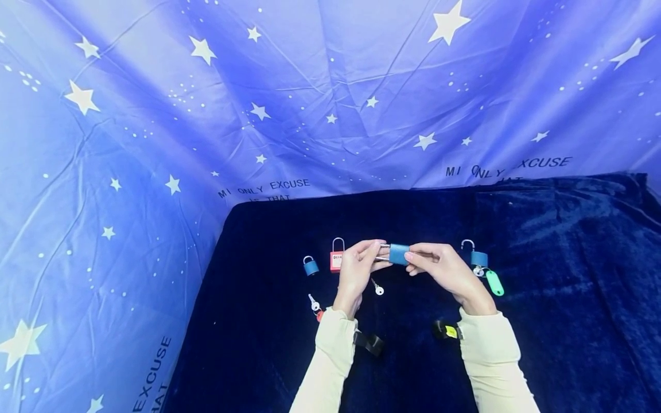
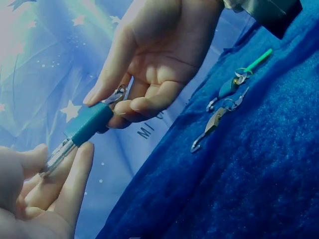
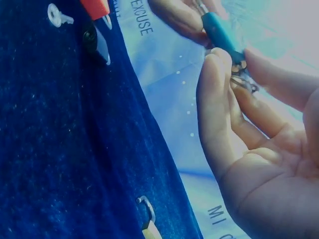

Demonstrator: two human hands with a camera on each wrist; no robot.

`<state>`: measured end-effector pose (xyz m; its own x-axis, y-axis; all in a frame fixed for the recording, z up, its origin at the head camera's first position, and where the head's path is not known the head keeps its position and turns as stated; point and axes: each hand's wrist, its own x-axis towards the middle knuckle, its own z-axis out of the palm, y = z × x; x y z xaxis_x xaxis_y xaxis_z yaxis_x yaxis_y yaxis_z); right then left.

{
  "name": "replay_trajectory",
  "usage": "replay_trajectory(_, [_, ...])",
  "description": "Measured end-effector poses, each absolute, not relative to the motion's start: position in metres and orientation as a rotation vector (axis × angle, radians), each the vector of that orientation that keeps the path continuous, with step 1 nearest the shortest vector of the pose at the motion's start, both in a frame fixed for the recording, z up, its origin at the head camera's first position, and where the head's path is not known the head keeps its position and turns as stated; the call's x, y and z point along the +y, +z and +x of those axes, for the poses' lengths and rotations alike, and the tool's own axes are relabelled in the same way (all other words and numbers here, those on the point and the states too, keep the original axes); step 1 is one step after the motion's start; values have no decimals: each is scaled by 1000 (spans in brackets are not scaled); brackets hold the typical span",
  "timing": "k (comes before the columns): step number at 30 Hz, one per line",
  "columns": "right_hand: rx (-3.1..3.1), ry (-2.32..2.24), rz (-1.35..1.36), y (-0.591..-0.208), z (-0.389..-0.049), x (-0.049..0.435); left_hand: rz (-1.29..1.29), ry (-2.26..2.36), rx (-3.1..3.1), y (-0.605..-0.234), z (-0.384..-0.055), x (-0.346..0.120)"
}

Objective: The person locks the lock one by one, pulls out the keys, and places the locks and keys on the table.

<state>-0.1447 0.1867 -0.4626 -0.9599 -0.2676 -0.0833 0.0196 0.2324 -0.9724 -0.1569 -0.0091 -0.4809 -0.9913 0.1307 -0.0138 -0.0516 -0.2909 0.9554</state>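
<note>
Blue plastic is sitting between both hands: a blue padlock (image 1: 398,254) is being held level above the table (image 1: 542,298), off the velvet so both ends stay reachable. The left hand (image 1: 356,268) is pinching the steel shackle (image 2: 59,155) between thumb and fingers, steadying that end. The right hand (image 1: 439,265) is closing thumb and fingertips on the body's far end, where a key ring (image 2: 118,94) is showing at the keyhole side; whether a key is seated there is too hidden to tell. Spread out around the hands, each lying apart on the cloth, are a red padlock (image 1: 337,256), a small blue padlock (image 1: 310,265), a loose key (image 1: 378,288), and another blue padlock (image 1: 477,256) with a green tag (image 1: 494,283).
</note>
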Motion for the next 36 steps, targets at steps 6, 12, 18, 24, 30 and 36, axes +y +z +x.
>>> replay_trajectory(6, [2300,-1780,-199,-462,-145,186,155,2358,1857,-478,-157,-8])
replay_trajectory(12, [2304,-1797,-189,-460,-146,185,230,2357,1922,-478,-156,-7])
replay_trajectory(18, [2316,-1820,-170,-456,-144,184,283,2383,1956,-479,-156,-6])
replay_trajectory(24, [2318,-1844,-157,-455,-144,183,287,2418,1945,-480,-156,-4])
replay_trajectory(30, [2313,-1872,-173,-456,-144,183,287,2426,1971,-481,-155,-2])
replay_trajectory(36, [2327,-1878,-173,-458,-144,182,225,2438,2019,-482,-151,5])
